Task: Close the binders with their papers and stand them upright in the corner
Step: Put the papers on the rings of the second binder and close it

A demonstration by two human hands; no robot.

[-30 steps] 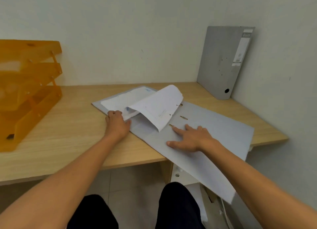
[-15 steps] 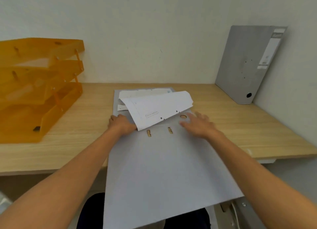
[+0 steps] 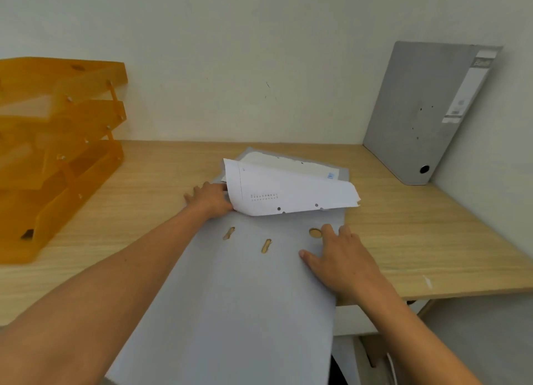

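Observation:
An open grey binder (image 3: 248, 292) lies flat on the wooden desk, its near cover hanging over the front edge toward me. White papers (image 3: 288, 194) sit in its far half, the top sheet curled up and bent toward me. My left hand (image 3: 209, 197) rests at the left edge of the papers, fingers on or under the sheets. My right hand (image 3: 340, 258) lies flat on the near cover, fingers spread beside a round hole. A second grey binder (image 3: 424, 116) stands shut, leaning in the right corner against the wall.
An orange three-tier paper tray (image 3: 54, 142) fills the desk's left side. The wooden desk (image 3: 418, 234) meets walls behind and on the right. A drawer unit shows below the front edge at the lower right.
The open binder has been turned so that its near cover points toward me. My right hand slid from near the papers down onto the cover. The view shifted.

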